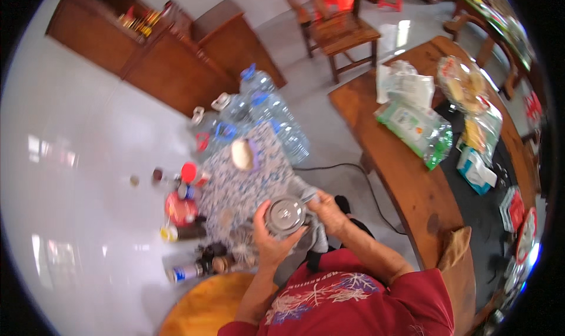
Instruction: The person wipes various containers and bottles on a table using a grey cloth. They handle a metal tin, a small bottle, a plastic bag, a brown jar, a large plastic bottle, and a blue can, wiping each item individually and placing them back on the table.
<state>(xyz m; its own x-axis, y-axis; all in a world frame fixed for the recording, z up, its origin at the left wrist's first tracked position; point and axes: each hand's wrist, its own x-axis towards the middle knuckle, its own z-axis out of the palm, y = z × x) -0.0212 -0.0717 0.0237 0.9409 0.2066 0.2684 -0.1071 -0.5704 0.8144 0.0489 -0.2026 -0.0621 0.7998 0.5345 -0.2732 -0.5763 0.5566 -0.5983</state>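
Left hand [269, 239] cupped our glass jar [285, 215] from below-left | right hand [329, 213] gripped grey cloth [312, 230] against its right side | jar mouth faced us, above patterned tabletop [235, 189].

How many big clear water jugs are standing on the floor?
About 4 water jugs, clustered by the cabinet: one at the back, one left, one in the middle, one right. More may be hidden.

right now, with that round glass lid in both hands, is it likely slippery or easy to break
Probably both. The glass lid looks smooth and shiny, catching glare, so it may slip. The left hand cups its rim while the right hand presses a grey cloth beside it. Being clear glass above a hard tiled floor, it would likely crack if dropped.
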